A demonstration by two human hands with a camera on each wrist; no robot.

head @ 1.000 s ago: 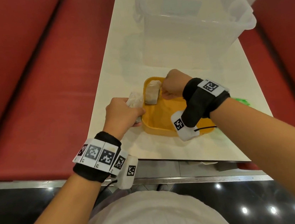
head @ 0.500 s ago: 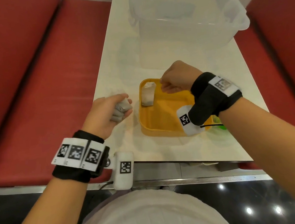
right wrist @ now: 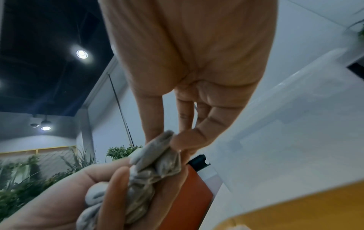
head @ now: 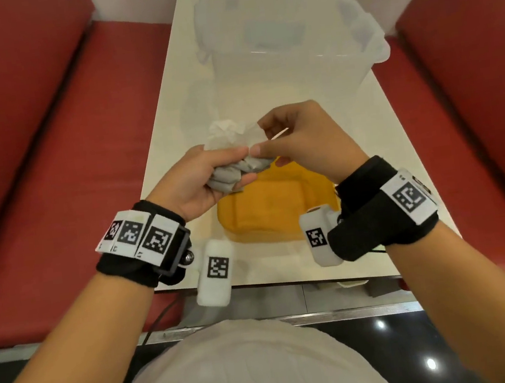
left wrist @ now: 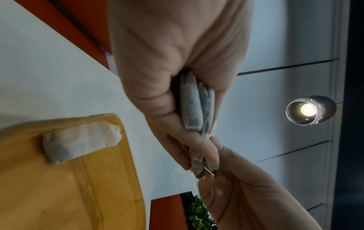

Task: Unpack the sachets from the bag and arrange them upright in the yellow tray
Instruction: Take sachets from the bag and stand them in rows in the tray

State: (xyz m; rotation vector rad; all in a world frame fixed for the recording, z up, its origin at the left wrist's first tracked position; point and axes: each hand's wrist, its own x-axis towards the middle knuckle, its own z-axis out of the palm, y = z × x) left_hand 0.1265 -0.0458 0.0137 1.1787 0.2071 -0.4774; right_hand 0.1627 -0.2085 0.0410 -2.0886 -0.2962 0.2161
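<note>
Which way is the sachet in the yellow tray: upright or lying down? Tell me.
Cannot tell for sure. The sachet rests against the yellow tray rim in the left wrist view; hands hide it from the head view.

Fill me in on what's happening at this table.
A person is unpacking sachets. The left hand grips a bundle of sachets in a clear bag above the yellow tray, while the right hand pinches one at the bundle's end. One sachet already sits in the tray.
</note>
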